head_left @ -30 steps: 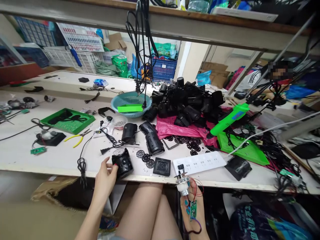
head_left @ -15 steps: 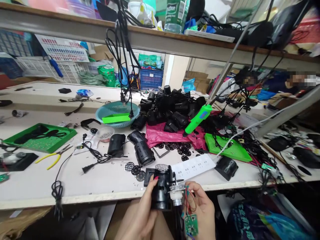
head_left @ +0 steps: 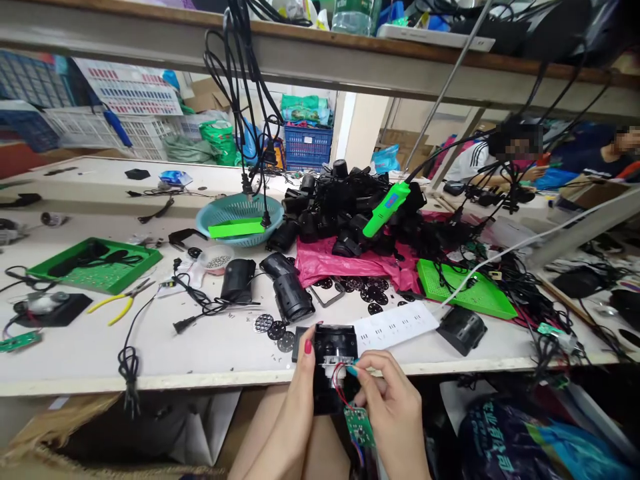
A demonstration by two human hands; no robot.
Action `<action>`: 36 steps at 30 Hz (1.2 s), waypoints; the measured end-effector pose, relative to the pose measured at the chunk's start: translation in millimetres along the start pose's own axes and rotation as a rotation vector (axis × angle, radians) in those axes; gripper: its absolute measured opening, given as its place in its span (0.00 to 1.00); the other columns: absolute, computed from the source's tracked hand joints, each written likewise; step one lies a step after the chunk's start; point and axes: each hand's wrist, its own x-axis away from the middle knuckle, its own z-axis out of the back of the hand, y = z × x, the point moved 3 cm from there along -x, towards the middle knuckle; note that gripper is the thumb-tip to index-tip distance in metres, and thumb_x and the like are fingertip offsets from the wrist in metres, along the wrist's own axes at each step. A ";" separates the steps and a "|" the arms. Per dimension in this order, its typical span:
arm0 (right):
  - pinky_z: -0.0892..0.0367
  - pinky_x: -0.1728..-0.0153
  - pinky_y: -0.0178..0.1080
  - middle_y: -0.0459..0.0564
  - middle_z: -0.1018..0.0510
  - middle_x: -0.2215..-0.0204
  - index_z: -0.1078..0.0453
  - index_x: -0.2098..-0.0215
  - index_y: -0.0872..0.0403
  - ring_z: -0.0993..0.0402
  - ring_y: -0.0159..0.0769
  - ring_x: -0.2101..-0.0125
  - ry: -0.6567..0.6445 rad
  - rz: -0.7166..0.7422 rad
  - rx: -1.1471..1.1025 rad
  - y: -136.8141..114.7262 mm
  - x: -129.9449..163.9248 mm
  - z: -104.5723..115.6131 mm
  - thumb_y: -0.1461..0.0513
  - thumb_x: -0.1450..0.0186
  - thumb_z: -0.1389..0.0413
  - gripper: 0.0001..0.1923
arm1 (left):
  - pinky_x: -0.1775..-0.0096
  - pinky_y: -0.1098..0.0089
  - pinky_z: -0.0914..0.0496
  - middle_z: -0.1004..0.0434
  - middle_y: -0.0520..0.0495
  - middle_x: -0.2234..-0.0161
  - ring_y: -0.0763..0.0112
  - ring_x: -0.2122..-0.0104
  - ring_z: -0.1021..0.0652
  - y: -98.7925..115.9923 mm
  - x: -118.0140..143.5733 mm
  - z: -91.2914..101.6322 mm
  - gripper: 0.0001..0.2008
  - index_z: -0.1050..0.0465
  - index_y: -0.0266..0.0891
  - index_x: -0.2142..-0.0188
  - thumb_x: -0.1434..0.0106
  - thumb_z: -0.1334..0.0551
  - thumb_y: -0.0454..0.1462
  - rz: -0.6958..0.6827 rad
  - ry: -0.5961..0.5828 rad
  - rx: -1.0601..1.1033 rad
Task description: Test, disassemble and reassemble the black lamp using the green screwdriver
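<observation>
One black plastic housing [head_left: 325,398] at the table edge, over the lap, left hand [head_left: 294,400] wrapped round its side. Right hand [head_left: 393,400] pinches motor [head_left: 334,368] at the housing's opening; seating unclear. Best: housing steady, red wires [head_left: 339,385] slack. White worktable [head_left: 200,363]: power strip [head_left: 397,327], yellow-handled pliers [head_left: 121,310]. Behind: blue crate [head_left: 309,144], co-worker's sleeve [head_left: 477,160].

Black housing [head_left: 326,395], green board [head_left: 359,425], red wires [head_left: 341,392]

Soft light brightens the bench [head_left: 200,353], with shadow beneath and stretched frame edges.
</observation>
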 end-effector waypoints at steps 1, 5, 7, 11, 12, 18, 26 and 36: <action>0.33 0.79 0.30 0.44 0.27 0.66 0.29 0.69 0.52 0.31 0.22 0.83 -0.006 0.016 0.014 -1.1 0.5 -0.8 0.55 0.32 0.44 0.10 | 0.32 0.58 0.49 0.36 0.42 0.34 0.55 0.32 0.40 0.5 -0.2 0.2 0.31 0.36 0.40 0.37 0.30 0.49 0.56 0.006 -0.005 -0.010; 0.33 0.78 0.31 0.44 0.27 0.66 0.29 0.68 0.52 0.32 0.23 0.83 -0.022 0.060 0.056 -0.3 0.4 -2.3 0.56 0.31 0.45 0.10 | 0.32 0.61 0.49 0.37 0.42 0.34 0.57 0.33 0.40 1.0 -1.8 1.4 0.32 0.37 0.40 0.36 0.30 0.50 0.56 0.029 -0.019 -0.034; 0.33 0.78 0.31 0.45 0.27 0.66 0.29 0.67 0.52 0.32 0.23 0.83 -0.031 0.078 0.070 1.6 -0.1 -2.9 0.57 0.31 0.45 0.10 | 0.33 0.62 0.47 0.36 0.43 0.34 0.57 0.33 0.39 0.2 -2.4 1.8 0.33 0.36 0.40 0.36 0.31 0.49 0.57 0.044 -0.010 -0.023; 0.32 0.77 0.29 0.44 0.26 0.66 0.29 0.67 0.52 0.32 0.22 0.82 -0.068 0.150 0.127 4.2 -2.1 -2.2 0.59 0.30 0.46 0.08 | 0.35 0.62 0.41 0.32 0.43 0.36 0.56 0.34 0.36 -2.4 -3.6 2.2 0.34 0.34 0.41 0.38 0.33 0.48 0.59 0.061 0.025 0.017; 0.32 0.77 0.29 0.44 0.26 0.66 0.30 0.67 0.52 0.32 0.22 0.82 -0.088 0.182 0.150 4.2 -2.9 -1.9 0.60 0.30 0.46 0.08 | 0.36 0.62 0.40 0.32 0.43 0.36 0.56 0.35 0.35 -3.1 -3.8 2.3 0.33 0.34 0.41 0.38 0.33 0.48 0.59 0.072 0.026 0.022; 0.33 0.76 0.27 0.44 0.25 0.67 0.31 0.64 0.50 0.29 0.24 0.78 -0.130 0.352 0.323 -0.3 -6.6 0.4 0.63 0.29 0.49 0.07 | 0.36 0.61 0.41 0.34 0.42 0.36 0.56 0.35 0.36 -3.3 -5.9 6.1 0.32 0.37 0.40 0.38 0.31 0.49 0.57 0.039 -0.017 -0.097; 0.31 0.62 0.28 0.44 0.25 0.68 0.32 0.64 0.51 0.26 0.28 0.65 -0.081 0.533 0.373 -6.8 -1.5 0.1 0.67 0.29 0.48 0.07 | 0.34 0.59 0.44 0.39 0.38 0.34 0.55 0.33 0.40 -3.8 -5.9 9.9 0.31 0.45 0.38 0.37 0.33 0.44 0.51 -0.109 -0.037 -0.304; 0.29 0.60 0.30 0.45 0.24 0.67 0.30 0.63 0.51 0.25 0.29 0.65 -0.109 0.585 0.309 -1.6 -0.3 4.3 0.70 0.31 0.47 0.09 | 0.35 0.58 0.42 0.35 0.35 0.36 0.53 0.36 0.35 -1.4 -1.9 4.5 0.34 0.41 0.34 0.37 0.37 0.39 0.48 -0.144 -0.043 -0.375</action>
